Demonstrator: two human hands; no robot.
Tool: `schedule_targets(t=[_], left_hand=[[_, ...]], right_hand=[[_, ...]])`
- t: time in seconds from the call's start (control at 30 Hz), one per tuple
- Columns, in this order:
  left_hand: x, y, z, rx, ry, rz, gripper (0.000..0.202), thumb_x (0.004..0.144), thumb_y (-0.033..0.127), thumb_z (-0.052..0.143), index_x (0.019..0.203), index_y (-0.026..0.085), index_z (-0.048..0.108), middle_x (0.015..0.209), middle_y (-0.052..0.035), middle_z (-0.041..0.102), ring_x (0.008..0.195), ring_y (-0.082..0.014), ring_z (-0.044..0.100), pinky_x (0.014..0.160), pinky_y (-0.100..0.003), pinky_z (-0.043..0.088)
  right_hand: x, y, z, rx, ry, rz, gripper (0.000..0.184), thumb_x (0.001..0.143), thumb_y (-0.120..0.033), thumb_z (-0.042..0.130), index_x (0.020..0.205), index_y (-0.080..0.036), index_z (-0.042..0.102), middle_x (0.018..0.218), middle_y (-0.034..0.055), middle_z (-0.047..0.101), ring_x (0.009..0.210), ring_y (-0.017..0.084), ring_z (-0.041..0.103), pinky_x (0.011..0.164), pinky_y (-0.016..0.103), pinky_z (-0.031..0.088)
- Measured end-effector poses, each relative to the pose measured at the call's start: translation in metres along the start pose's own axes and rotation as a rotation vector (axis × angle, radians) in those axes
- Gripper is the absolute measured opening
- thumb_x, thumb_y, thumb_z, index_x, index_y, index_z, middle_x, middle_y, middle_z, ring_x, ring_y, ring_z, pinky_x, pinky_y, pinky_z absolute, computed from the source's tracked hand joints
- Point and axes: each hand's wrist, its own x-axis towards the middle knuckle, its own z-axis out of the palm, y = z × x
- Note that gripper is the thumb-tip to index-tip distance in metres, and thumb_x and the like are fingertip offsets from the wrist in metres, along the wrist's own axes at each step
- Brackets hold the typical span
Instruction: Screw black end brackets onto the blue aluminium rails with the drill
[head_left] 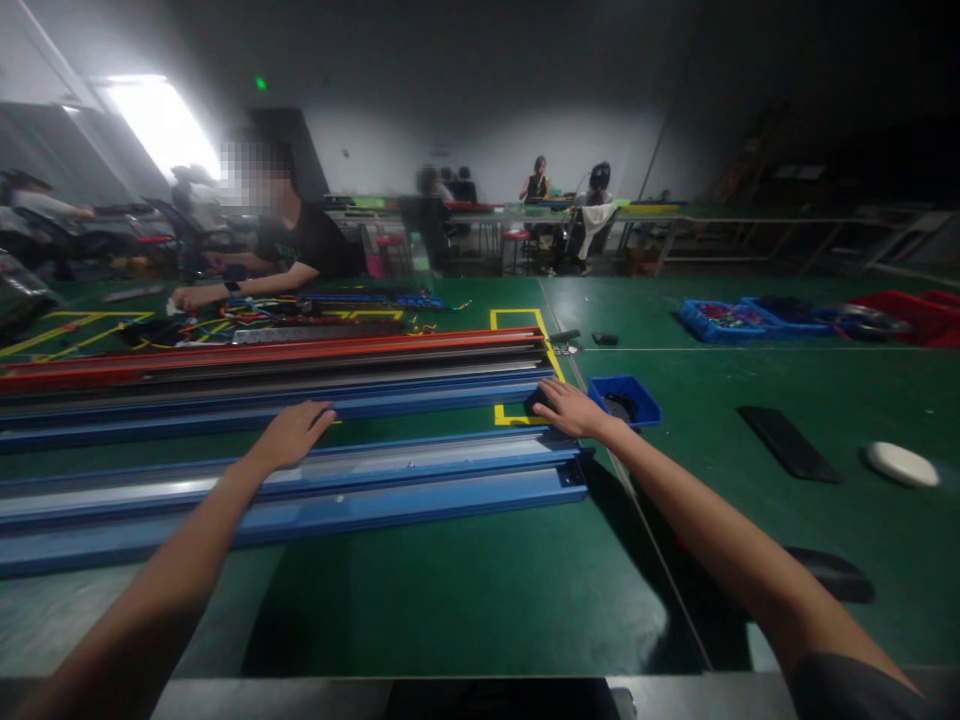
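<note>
Long blue channel rails [420,480] lie across the green table in front of me, with more blue, grey and red rails [300,365] behind them. My left hand [294,432] rests flat, fingers stretched, on the far edge of the nearest blue rail. My right hand [568,407] reaches past the rail's right end, fingers spread over a small dark object beside a small blue bin [634,392]. Whether it holds that object is hidden.
A person in a black shirt [289,255] works across the table among coloured wires. A black flat strip [787,442], a white oval object [901,463] and blue and red trays [757,318] lie to the right. Other people sit far back.
</note>
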Motion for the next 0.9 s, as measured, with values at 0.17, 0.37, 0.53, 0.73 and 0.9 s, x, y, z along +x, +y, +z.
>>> schedule_targets(t=[0.17,0.37,0.53,0.73,0.9], left_hand=[[-0.004,0.0,0.003,-0.037,0.031,-0.033,0.078,0.098,0.064,0.022,0.128,0.009,0.067,0.138,-0.0211,0.067,0.134,-0.0339,0.06,0.118,-0.047,0.042],[-0.007,-0.001,0.004,-0.072,0.04,-0.053,0.077,0.098,0.064,0.023,0.125,0.009,0.069,0.137,-0.0206,0.068,0.133,-0.033,0.06,0.119,-0.046,0.041],[-0.009,-0.002,0.003,-0.082,0.023,-0.07,0.075,0.099,0.062,0.025,0.125,0.008,0.07,0.136,-0.021,0.068,0.134,-0.0327,0.06,0.118,-0.046,0.04],[-0.01,-0.002,0.002,-0.069,0.007,-0.081,0.07,0.098,0.058,0.027,0.123,0.011,0.072,0.134,-0.0195,0.07,0.133,-0.035,0.06,0.123,-0.055,0.031],[-0.011,-0.001,0.0,-0.064,0.01,-0.121,0.071,0.099,0.058,0.025,0.118,0.01,0.075,0.13,-0.0209,0.072,0.129,-0.0341,0.064,0.114,-0.048,0.045]], right_hand=[[0.0,0.001,0.004,-0.008,0.002,0.01,0.075,0.108,-0.058,0.033,0.156,-0.001,0.045,0.162,0.0236,0.043,0.154,0.036,0.036,0.126,0.048,0.03],[-0.006,-0.003,0.001,-0.025,0.012,0.011,0.069,0.109,-0.056,0.035,0.155,-0.006,0.048,0.16,0.022,0.046,0.152,0.035,0.039,0.125,0.049,0.031],[-0.012,-0.008,-0.004,-0.033,0.002,-0.003,0.067,0.108,-0.052,0.041,0.154,-0.002,0.048,0.159,0.0249,0.046,0.152,0.036,0.039,0.126,0.049,0.03],[-0.015,-0.012,-0.008,-0.027,-0.008,-0.011,0.062,0.108,-0.049,0.043,0.15,-0.004,0.053,0.155,0.0243,0.052,0.148,0.035,0.045,0.124,0.05,0.033],[-0.018,-0.016,-0.011,-0.029,-0.012,-0.009,0.058,0.108,-0.05,0.045,0.143,-0.006,0.059,0.148,0.0242,0.058,0.144,0.035,0.051,0.12,0.047,0.04]])
